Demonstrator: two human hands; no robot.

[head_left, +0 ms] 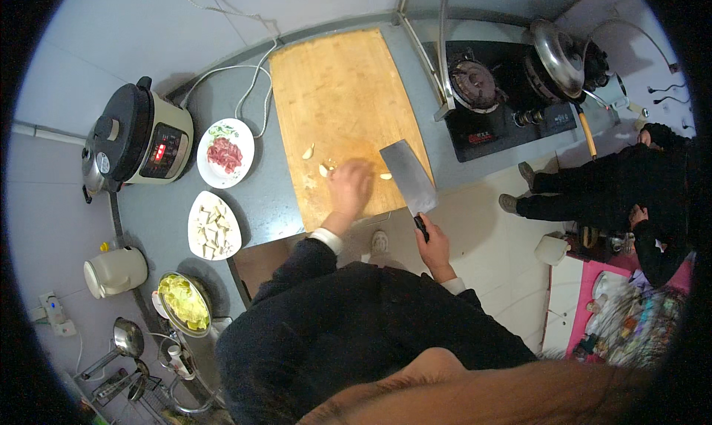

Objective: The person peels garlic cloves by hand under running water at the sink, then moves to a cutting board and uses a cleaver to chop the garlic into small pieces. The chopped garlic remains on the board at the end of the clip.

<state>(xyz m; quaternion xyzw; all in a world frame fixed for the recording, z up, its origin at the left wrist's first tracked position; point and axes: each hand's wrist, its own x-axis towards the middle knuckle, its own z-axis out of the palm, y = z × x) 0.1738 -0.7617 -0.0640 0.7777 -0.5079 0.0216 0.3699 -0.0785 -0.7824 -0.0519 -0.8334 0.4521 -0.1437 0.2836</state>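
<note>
My right hand (435,248) is closed round the black handle of a cleaver (409,176). Its broad blade lies over the right front edge of a wooden cutting board (337,84). Low over the board's front part is my left hand (351,187), blurred, so its fingers and anything in them are not clear. Pale garlic cloves lie around it: one clove (308,152) farther up the board, another (323,170) beside the fingers, and a third (386,176) between that hand and the blade. Small crumbs sit near the fingertips.
Left of the board stand a plate (204,174) of sliced meat and chopped greens, a dish (194,248) of white pieces, a bowl (205,328) of leaves and an electric pressure cooker (122,132). To the right are a gas stove (475,145) with a lidded pan (556,58) and another person (593,184).
</note>
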